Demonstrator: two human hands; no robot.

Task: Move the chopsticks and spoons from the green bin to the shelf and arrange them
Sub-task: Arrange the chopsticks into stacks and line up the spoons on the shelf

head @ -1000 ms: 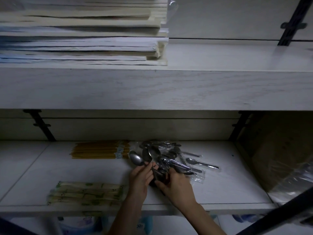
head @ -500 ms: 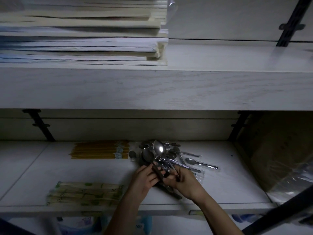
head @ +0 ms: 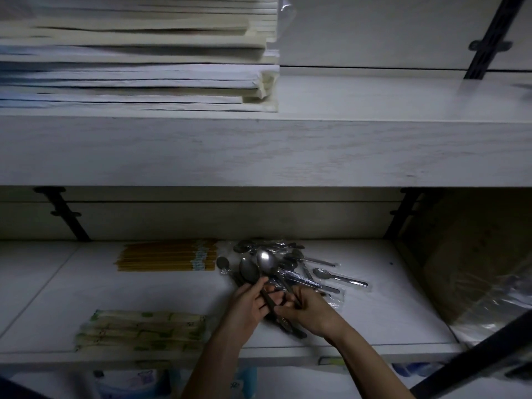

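Both hands, left hand (head: 247, 306) & right hand (head: 308, 309), curl round the handles of a bunch of shiny steel spoons (head: 264, 263), bowls fanned just ahead of them, over the white wooden shelf (head: 374, 321). Stiff, slick, prob. light; best gripped mid-handle.

The shelf (head: 374, 321) is whitish-grey with a faint wood grain, and its brackets (head: 67, 214) are black. At the back edge the chopsticks bundle (head: 161, 257) is mustard yellow with a pale blue band. The wrapped chopsticks (head: 141, 329) by the front edge are cream with green print, and the spoons (head: 266, 260) are dull silver.
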